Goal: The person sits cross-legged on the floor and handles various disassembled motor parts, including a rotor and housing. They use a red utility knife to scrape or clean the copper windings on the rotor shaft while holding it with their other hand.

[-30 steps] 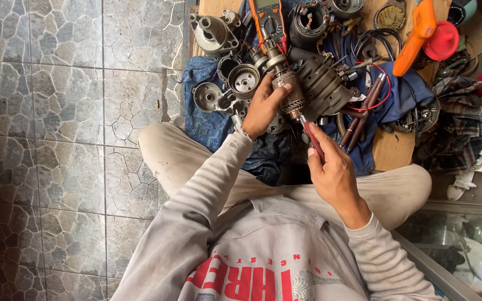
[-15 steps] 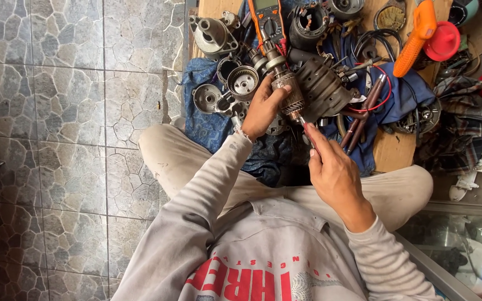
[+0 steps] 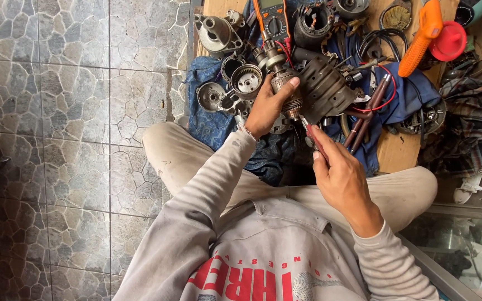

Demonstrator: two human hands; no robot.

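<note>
Grey sleeves reach forward over the crossed legs toward the motor armature, the landmark for all that follows. Just nearer than it, the right hand pinches a thin red-handled tool, its tip touching the armature's toothed end. The left hand is wrapped around the armature's middle, fingers closed, thumb lying across the winding section, holding it raised above the blue cloth.

The armature looks like solid metal, so probably heavy for its size, rigid, perhaps greasy; the bare shaft and laminated core seem safest to grip, the fine windings and commutator less so.

Left of the armature lie round metal housings and end caps, close together. Right of it sits a dark finned casing, touching or nearly so, with red and black test leads draped alongside. Beyond it stand an orange multimeter, a grey gear housing and an orange-handled tool. Clutter crowds every side.
</note>
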